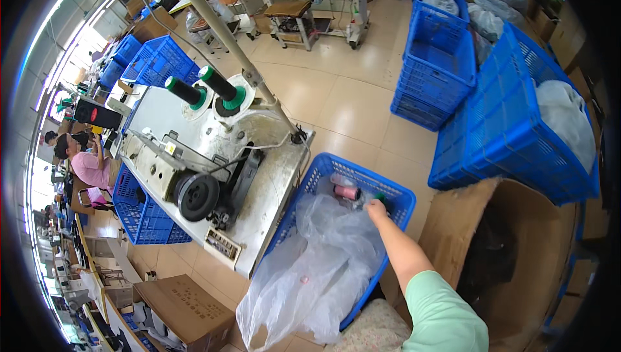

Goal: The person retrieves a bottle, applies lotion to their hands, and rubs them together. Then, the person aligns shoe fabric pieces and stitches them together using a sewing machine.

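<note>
- Head view: the right hand [374, 210], at the end of a pale green sleeve [440, 310], reaches into the blue plastic crate [373, 170] beside the sewing machine table [275, 204]. Its fingers look bunched rather than spread; whether they hold anything, I cannot tell.
- Head view: the left hand is not in view, so its state cannot be told.
- Head view: the pink thread spool [348, 192] lies on its side in the far end of the crate, to the left of the right hand and apart from it. A dark green item [382, 198], too small to name surely, sits just beyond the fingers, perhaps touching them.
- Head view: the clear plastic bag [333, 229] fills much of the crate and spills over its near left side. Loose film could snag, so it seems wise to keep the fingertips clear of its folds.
- Head view: a spool is probably best gripped around its body, with no thread end trailing, and lifted straight up past the crate's rim.
- Head view: the sewing machine's black handwheel [198, 197] and two dark thread cones [218, 85] stand left of the crate; the forearm does better keeping to the open right side.
</note>
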Action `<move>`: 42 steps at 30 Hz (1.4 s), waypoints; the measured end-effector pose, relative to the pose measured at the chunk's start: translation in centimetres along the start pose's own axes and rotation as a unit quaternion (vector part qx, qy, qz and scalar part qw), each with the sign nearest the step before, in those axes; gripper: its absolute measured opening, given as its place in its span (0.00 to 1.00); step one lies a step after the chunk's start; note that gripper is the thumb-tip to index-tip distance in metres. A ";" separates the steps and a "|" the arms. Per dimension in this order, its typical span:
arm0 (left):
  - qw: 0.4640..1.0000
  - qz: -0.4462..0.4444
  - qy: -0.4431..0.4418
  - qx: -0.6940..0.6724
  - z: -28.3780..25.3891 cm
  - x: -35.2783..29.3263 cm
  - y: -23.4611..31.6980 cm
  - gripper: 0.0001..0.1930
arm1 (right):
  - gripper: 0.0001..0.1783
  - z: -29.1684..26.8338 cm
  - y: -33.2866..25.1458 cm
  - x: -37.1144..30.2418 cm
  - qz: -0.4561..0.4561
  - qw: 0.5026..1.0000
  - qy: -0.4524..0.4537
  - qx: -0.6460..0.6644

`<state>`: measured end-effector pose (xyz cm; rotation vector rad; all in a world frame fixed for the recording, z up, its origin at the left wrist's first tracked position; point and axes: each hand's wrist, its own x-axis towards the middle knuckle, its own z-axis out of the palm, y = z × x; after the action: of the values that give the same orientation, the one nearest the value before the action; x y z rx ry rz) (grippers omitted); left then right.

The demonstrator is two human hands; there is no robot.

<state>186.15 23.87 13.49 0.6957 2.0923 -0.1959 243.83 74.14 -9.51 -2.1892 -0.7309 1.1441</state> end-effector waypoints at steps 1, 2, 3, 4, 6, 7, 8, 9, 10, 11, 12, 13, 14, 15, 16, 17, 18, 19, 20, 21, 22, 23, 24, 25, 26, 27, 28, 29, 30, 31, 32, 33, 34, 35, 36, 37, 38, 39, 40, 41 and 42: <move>0.999 -0.044 -0.009 -0.019 0.9 -0.8 0.2 0.23 | 0.23 1.7 -0.1 2.4 0.023 1.000 -0.001 -0.005; 0.995 -0.091 -0.017 -0.037 1.7 -1.5 0.4 0.23 | 0.25 3.5 0.1 4.5 0.058 0.998 -0.005 -0.027; 0.996 -0.082 -0.032 -0.017 2.5 -1.8 0.7 0.22 | 0.27 4.9 0.5 6.5 0.057 0.996 -0.059 0.044; 0.996 -0.076 -0.047 0.004 3.1 -2.3 0.9 0.21 | 0.28 6.4 0.9 8.4 0.043 0.998 -0.032 0.034; 0.996 -0.063 -0.067 0.001 4.1 -2.5 1.6 0.20 | 0.30 9.8 1.7 11.2 0.071 0.997 0.034 -0.009; 0.995 -0.075 -0.068 -0.002 4.5 -2.6 1.9 0.20 | 0.39 10.3 2.5 12.6 0.041 0.998 0.016 -0.040; 0.994 -0.088 -0.070 -0.007 4.7 -2.4 2.2 0.20 | 0.48 11.5 2.7 13.9 0.103 0.991 0.054 -0.062; 0.992 -0.105 -0.071 -0.012 5.1 -2.4 2.4 0.20 | 0.52 11.7 3.2 14.8 0.096 0.991 0.019 -0.089; 0.990 -0.119 -0.071 -0.017 5.2 -2.2 2.5 0.20 | 0.53 12.6 3.1 15.5 0.159 0.981 0.103 -0.053; 0.988 -0.132 -0.071 -0.024 5.5 -2.1 2.6 0.19 | 0.52 12.6 3.2 16.1 0.178 0.980 0.084 -0.043; 0.986 -0.144 -0.072 -0.031 5.7 -2.0 2.7 0.19 | 0.50 13.0 2.8 16.4 0.164 0.981 0.092 -0.040; 0.984 -0.156 -0.072 -0.036 5.9 -2.0 2.7 0.19 | 0.49 13.1 2.5 16.4 0.162 0.984 0.069 -0.032; 0.983 -0.166 -0.071 -0.044 6.1 -2.0 2.6 0.19 | 0.48 13.2 1.9 16.2 0.171 0.983 0.064 -0.029; 0.980 -0.176 -0.070 -0.054 6.3 -2.1 2.5 0.19 | 0.46 13.4 1.1 15.7 0.147 0.985 0.079 -0.036; 0.978 -0.184 -0.071 -0.061 6.6 -2.2 2.3 0.19 | 0.43 13.5 0.3 15.1 0.136 0.983 0.114 -0.047; 0.976 -0.192 -0.072 -0.069 6.9 -2.4 2.0 0.19 | 0.41 13.7 -0.5 14.2 0.127 0.979 0.149 -0.060; 0.974 -0.199 -0.074 -0.076 7.1 -2.6 1.8 0.19 | 0.38 14.0 -1.2 13.4 0.111 0.977 0.158 -0.090; 0.972 -0.206 -0.076 -0.082 7.4 -2.8 1.5 0.19 | 0.36 14.1 -1.9 12.7 0.093 0.974 0.168 -0.119; 0.970 -0.213 -0.078 -0.088 7.7 -3.1 1.2 0.19 | 0.33 14.3 -2.7 12.2 0.068 0.971 0.176 -0.148; 0.968 -0.219 -0.076 -0.096 8.0 -3.4 0.9 0.19 | 0.31 14.3 -3.2 11.8 0.042 0.970 0.172 -0.165; 0.966 -0.225 -0.075 -0.103 8.3 -3.8 0.6 0.19 | 0.30 14.4 -3.8 11.6 0.008 0.969 0.166 -0.183; 0.964 -0.232 -0.075 -0.110 8.5 -4.2 0.4 0.19 | 0.29 14.5 -4.1 11.7 -0.029 0.964 0.166 -0.205; 0.962 -0.237 -0.075 -0.116 8.8 -4.5 0.1 0.19 | 0.29 14.5 -4.3 12.0 -0.013 0.974 0.125 -0.187; 0.959 -0.242 -0.076 -0.123 9.2 -4.8 0.0 0.19 | 0.30 14.7 -4.4 12.5 -0.002 0.981 0.094 -0.172; 0.957 -0.248 -0.076 -0.131 9.6 -5.1 -0.2 0.19 | 0.31 14.7 -4.5 13.2 -0.009 0.985 0.076 -0.153; 0.955 -0.253 -0.077 -0.138 9.9 -5.4 -0.3 0.19 | 0.34 15.0 -4.3 13.8 -0.062 0.981 0.062 -0.172; 0.953 -0.255 -0.077 -0.145 10.3 -5.8 -0.3 0.19 | 0.35 15.1 -4.1 14.4 -0.077 0.988 0.044 -0.129; 0.951 -0.255 -0.079 -0.153 10.7 -6.0 -0.4 0.19 | 0.36 15.2 -3.7 15.0 -0.082 0.992 0.023 -0.097; 0.950 -0.259 -0.082 -0.155 11.1 -6.3 -0.4 0.19 | 0.37 15.3 -3.4 15.4 -0.061 0.996 -0.009 -0.069; 0.952 -0.251 -0.084 -0.157 11.3 -6.4 -0.4 0.19 | 0.35 15.1 -2.8 15.6 -0.043 0.998 -0.016 -0.041; 0.953 -0.244 -0.087 -0.157 11.6 -6.8 -0.3 0.20 | 0.34 15.1 -2.4 15.6 0.003 0.999 -0.038 0.011; 0.955 -0.235 -0.087 -0.159 11.7 -6.9 -0.3 0.20 | 0.34 14.4 -1.7 15.3 -0.084 0.996 0.000 0.023; 0.958 -0.223 -0.087 -0.159 11.8 -7.2 -0.3 0.21 | 0.33 13.8 -1.3 14.9 -0.042 0.988 -0.052 0.136; 0.962 -0.207 -0.086 -0.157 11.9 -7.5 -0.3 0.21 | 0.32 12.7 -0.8 14.1 -0.103 0.983 -0.027 0.147; 0.967 -0.184 -0.082 -0.154 12.0 -7.9 -0.4 0.22 | 0.31 11.6 -0.5 12.9 -0.137 0.983 -0.013 0.123; 0.972 -0.163 -0.077 -0.153 12.1 -8.4 -0.5 0.22 | 0.30 10.0 -0.3 11.6 -0.157 0.978 -0.028 0.135; 0.975 -0.146 -0.068 -0.155 12.2 -8.8 -0.6 0.23 | 0.29 8.3 -0.4 9.9 -0.222 0.974 0.022 -0.026; 0.977 -0.131 -0.055 -0.158 12.5 -9.3 -0.8 0.23 | 0.29 6.7 -0.8 7.8 -0.172 0.985 -0.024 0.025; 0.975 -0.131 -0.043 -0.171 12.7 -9.8 -1.0 0.24 | 0.28 4.3 -1.0 4.7 -0.145 0.986 -0.060 0.052; 0.973 -0.132 -0.032 -0.185 13.1 -10.3 -1.3 0.24 | 0.27 3.2 -1.7 1.4 -0.205 0.978 0.016 -0.036; 0.978 -0.106 0.010 -0.180 13.3 -10.6 -1.6 0.23 | 0.28 1.5 -2.6 -2.6 -0.191 0.981 -0.027 0.036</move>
<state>199.45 13.11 13.96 0.2578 2.1431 0.0731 240.73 74.56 -7.04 -1.8588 -1.0619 1.0136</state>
